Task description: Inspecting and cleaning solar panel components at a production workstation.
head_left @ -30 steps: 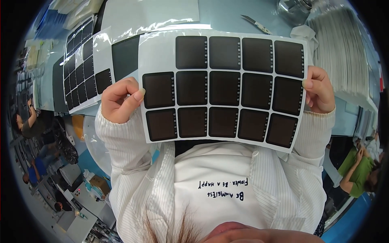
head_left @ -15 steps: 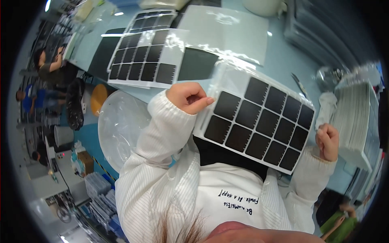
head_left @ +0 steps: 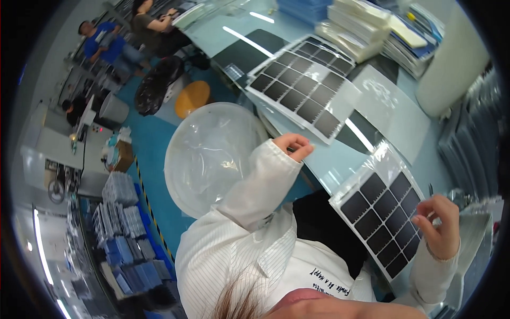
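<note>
A stack of white sheets with rows of black squares (head_left: 383, 212) lies at the table's near edge, partly over my lap, with clear film at its far end. My left hand (head_left: 294, 147) is off the stack, left of it, thumb and fingers pinched together; a tiny pale bit may show at the tips, too small to name. At the stack's right edge is my right hand (head_left: 440, 223), its fingers curled toward the thumb. Whatever it pinches, if anything, cannot be made out. Farther off lies a second group of black-squared sheets (head_left: 303, 87).
A round bin lined with clear plastic (head_left: 212, 154) stands left of the table (head_left: 324, 165). Thick pale stacks (head_left: 356, 26), a white cylinder (head_left: 451, 69) and grey trays (head_left: 470, 138) line the far and right sides. Two people (head_left: 106, 45) are at the upper left.
The view has swung left, so the sheets appear farther right. My left hand has come away from the stack's left edge; my right hand is now over its right edge.
</note>
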{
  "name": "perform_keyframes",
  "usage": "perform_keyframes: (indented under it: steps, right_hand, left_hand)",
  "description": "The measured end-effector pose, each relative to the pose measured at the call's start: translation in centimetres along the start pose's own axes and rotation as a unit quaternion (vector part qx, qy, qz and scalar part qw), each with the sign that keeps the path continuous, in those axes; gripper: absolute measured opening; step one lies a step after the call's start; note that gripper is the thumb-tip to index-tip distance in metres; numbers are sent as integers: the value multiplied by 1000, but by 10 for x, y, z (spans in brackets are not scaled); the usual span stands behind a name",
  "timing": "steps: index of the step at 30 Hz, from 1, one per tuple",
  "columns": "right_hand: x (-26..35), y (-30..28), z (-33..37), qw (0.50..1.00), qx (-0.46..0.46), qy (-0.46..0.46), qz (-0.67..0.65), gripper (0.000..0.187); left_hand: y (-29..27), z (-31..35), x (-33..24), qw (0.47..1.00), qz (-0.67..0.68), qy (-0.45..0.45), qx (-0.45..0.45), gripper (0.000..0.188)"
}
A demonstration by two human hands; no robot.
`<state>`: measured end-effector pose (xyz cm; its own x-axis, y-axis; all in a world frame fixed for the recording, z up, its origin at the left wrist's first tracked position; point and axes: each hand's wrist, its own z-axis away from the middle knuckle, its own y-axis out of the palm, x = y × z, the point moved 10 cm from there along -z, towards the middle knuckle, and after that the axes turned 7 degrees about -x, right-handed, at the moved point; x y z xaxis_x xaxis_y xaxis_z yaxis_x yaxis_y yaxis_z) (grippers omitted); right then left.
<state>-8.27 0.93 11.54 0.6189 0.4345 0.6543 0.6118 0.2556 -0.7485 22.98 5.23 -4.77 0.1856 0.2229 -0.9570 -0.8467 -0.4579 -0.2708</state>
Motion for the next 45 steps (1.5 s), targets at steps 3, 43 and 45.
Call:
perform_keyframes:
  steps: [3,43,45]
  right_hand:
    - [19,37,-44,997,46,-67,-10,19]
    - [2,203,-173,996,3,-84,-37,60]
    - [-2,204,-174,997,5,-70,-33,61]
  left_hand:
    - [3,10,-9,999,9,-24,28,27]
    - [43,-19,16,853,486,-122,147,41]
    - [43,-22,19,848,493,-120,153,43]
